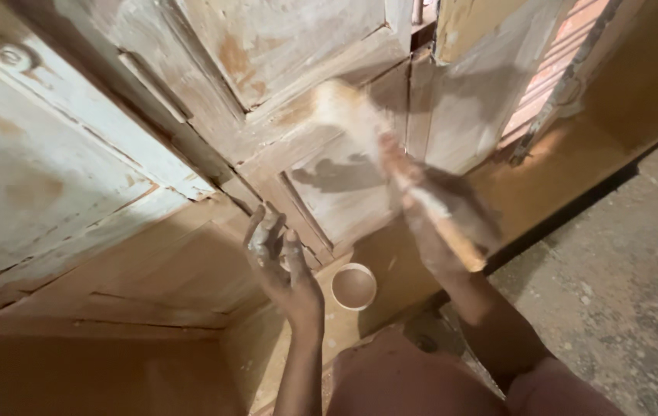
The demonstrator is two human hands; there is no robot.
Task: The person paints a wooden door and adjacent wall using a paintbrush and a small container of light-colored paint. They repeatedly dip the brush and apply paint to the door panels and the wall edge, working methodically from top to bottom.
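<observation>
Left hand (282, 262) open, right hand (440, 219) gripping brush (360, 127)

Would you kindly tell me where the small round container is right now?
The small round white-rimmed container sits low in the head view's centre, on the brown surface below the worn wooden door panel, between the left hand and right forearm.

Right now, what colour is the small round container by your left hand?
White rim, pale tan inside: the round container, best seen in the head view.
</observation>
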